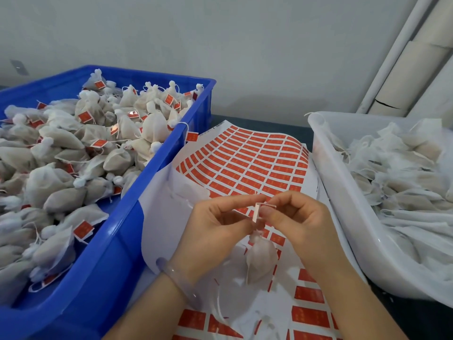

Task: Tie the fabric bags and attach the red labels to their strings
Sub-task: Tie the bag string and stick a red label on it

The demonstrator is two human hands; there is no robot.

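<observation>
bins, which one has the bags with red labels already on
The blue bin on the left; the white bin on the right holds bags without labels.

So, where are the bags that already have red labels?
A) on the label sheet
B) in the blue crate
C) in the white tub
B: the tied bags with red labels fill the blue crate on the left; the white tub holds unlabelled ones.

Even, soft lighting is being cast; edges are being bowed by wide-angle distortion; slight overall blur is being shown.
</observation>
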